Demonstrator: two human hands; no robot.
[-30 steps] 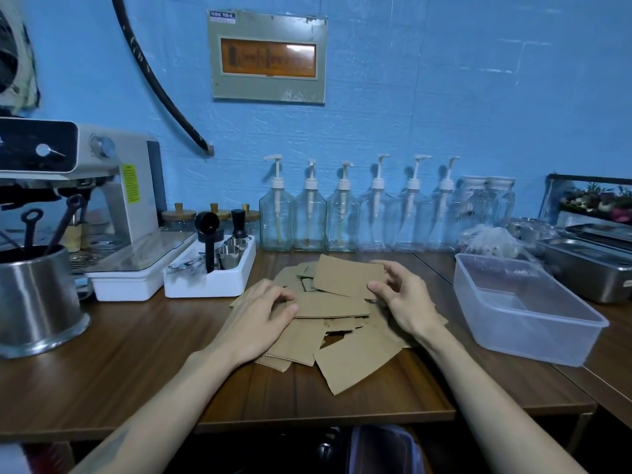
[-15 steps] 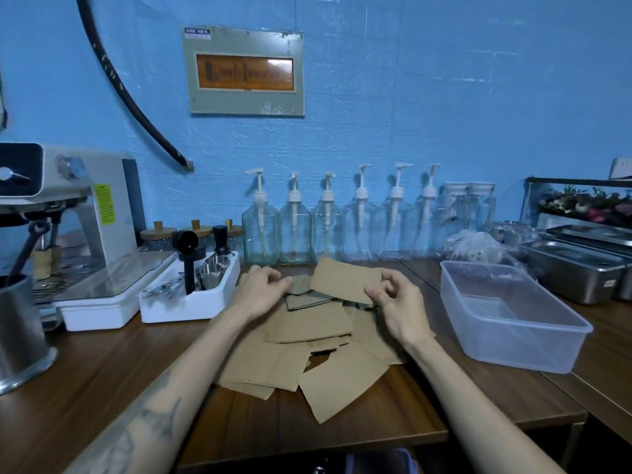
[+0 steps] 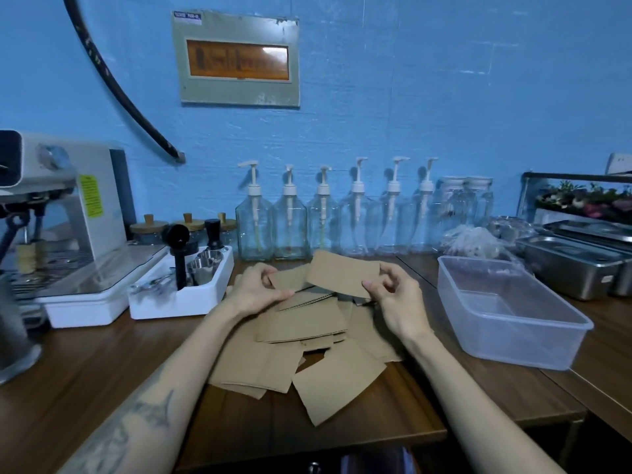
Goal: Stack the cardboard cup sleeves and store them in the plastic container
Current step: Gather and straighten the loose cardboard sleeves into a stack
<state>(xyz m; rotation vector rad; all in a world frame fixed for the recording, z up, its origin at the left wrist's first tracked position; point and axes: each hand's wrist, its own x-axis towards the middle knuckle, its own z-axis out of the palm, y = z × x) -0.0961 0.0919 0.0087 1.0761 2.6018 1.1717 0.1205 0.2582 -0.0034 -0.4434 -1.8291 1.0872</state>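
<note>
Several flat brown cardboard cup sleeves [image 3: 307, 357] lie in a loose pile on the wooden counter [image 3: 102, 378]. My right hand [image 3: 393, 295] pinches the right end of one sleeve [image 3: 342, 271], lifted slightly above the pile. My left hand [image 3: 256, 285] pinches the left end of another sleeve [image 3: 290, 280] that lies just under the lifted one. An empty clear plastic container [image 3: 506, 302] stands on the counter to the right of my right hand.
A row of glass pump bottles [image 3: 325, 217] lines the blue wall behind the pile. A white tray of coffee tools [image 3: 181, 289] and an espresso machine [image 3: 68, 217] stand at the left. Steel pans [image 3: 574, 265] sit at the far right.
Both hands left the pile and rose toward its far side. The right hand lifted one sleeve by its right end; the left hand took hold of a second sleeve.
</note>
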